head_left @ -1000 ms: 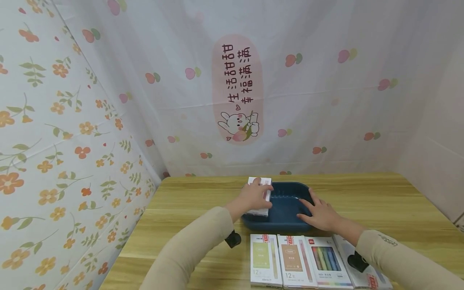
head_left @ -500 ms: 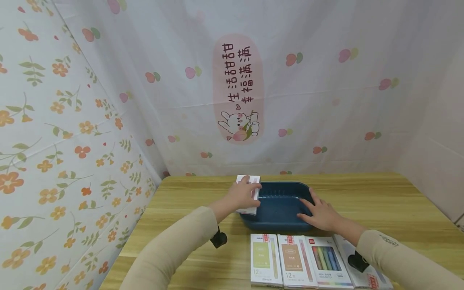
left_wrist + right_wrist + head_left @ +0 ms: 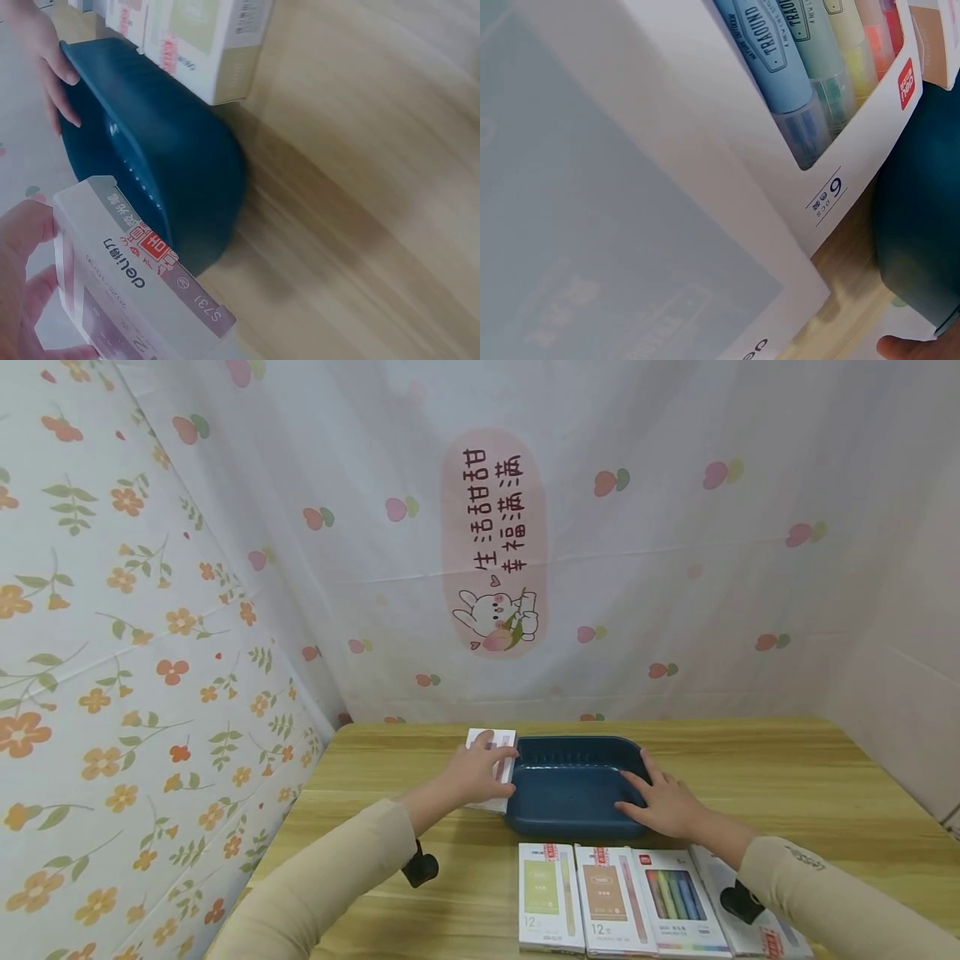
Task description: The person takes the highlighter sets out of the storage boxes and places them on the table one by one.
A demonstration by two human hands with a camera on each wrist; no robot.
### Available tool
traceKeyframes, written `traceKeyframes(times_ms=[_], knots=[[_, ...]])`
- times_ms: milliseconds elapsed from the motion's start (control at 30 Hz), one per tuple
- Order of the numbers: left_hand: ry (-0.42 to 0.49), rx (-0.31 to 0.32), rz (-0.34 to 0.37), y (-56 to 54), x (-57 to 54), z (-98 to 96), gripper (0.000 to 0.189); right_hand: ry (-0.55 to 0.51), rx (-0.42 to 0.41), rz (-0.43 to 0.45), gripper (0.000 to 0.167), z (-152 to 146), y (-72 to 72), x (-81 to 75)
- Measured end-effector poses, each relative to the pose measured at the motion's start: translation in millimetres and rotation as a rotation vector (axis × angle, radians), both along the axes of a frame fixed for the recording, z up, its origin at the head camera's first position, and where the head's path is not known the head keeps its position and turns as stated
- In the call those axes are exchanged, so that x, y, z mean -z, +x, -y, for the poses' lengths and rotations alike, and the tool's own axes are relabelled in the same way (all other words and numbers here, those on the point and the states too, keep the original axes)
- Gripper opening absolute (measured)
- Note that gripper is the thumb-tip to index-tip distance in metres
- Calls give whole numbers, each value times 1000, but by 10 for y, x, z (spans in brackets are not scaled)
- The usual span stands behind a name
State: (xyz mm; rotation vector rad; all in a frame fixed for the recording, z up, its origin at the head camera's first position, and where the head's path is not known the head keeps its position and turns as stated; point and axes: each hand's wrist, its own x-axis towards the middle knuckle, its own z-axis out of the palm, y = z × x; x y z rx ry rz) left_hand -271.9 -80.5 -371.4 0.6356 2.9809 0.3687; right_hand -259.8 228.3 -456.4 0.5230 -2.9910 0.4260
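A white and purple deli marker box [image 3: 135, 277] is in my left hand [image 3: 471, 772], fingers and thumb across it from above. In the head view it overlaps the left rim of a dark blue plastic basin [image 3: 577, 828]; the left wrist view has it tilted close beside the basin's end. My right hand [image 3: 667, 802] rests on the basin's right rim, fingers spread and reaching over the inside. Only its fingertip shows at the corner of the right wrist view. The basin's inside looks bare in the head view.
In front of the basin lie several white boxes in a row: one with a yellow-green label [image 3: 542, 889], one with a brown label [image 3: 606, 897], one with a window onto coloured markers [image 3: 761, 60]. The rightmost box [image 3: 757, 935] is partly under my right forearm. A printed curtain hangs behind.
My left hand has carried the marker box leftward, from over the basin's left part to its left edge. My right hand has stayed at the right rim.
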Motion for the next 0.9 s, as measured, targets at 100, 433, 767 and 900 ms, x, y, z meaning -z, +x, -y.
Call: traceKeyframes(times_ms=[100, 433, 767, 900], knots=[[12, 1, 0, 36, 13, 73, 49, -2, 1, -1, 65, -8, -1, 8], [19, -10, -4, 124, 183, 346, 51, 9, -3, 9, 65, -7, -5, -21], [16, -49, -12, 283, 350, 491, 48, 2, -4, 3, 65, -21, -10, 13], [14, -61, 9, 345, 444, 514, 48, 6, -9, 1, 65, -9, -9, 0]])
